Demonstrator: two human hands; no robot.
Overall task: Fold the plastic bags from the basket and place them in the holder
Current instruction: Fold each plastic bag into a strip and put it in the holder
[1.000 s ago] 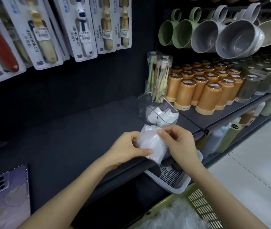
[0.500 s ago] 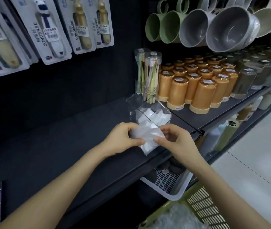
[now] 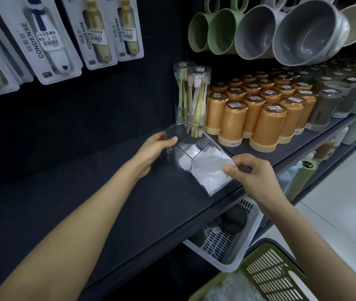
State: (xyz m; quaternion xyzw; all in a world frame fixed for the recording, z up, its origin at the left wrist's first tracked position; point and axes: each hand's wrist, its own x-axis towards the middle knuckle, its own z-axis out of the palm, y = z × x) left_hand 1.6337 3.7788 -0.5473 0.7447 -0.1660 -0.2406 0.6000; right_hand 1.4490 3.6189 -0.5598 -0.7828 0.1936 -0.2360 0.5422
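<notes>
A clear plastic holder (image 3: 173, 133) with a divider stands on the dark shelf (image 3: 129, 203). Folded white bags (image 3: 189, 153) lie inside it. My left hand (image 3: 154, 148) grips the holder's left wall. My right hand (image 3: 253, 174) pinches a folded white plastic bag (image 3: 208, 172) by its right corner, just in front of and to the right of the holder. A green basket (image 3: 266, 272) with crumpled clear plastic bags (image 3: 231, 290) sits at the bottom right.
Orange lidded cups (image 3: 266, 120) and a tube of toothbrushes (image 3: 196, 98) stand right behind the holder. Mugs (image 3: 303, 29) hang above. Packaged items (image 3: 49, 35) hang on the back wall. A white basket (image 3: 233, 240) sits under the shelf.
My left hand let go of the folded bag and moved up to take hold of the holder. My right hand alone now carries the bag, shifted right beside the holder.
</notes>
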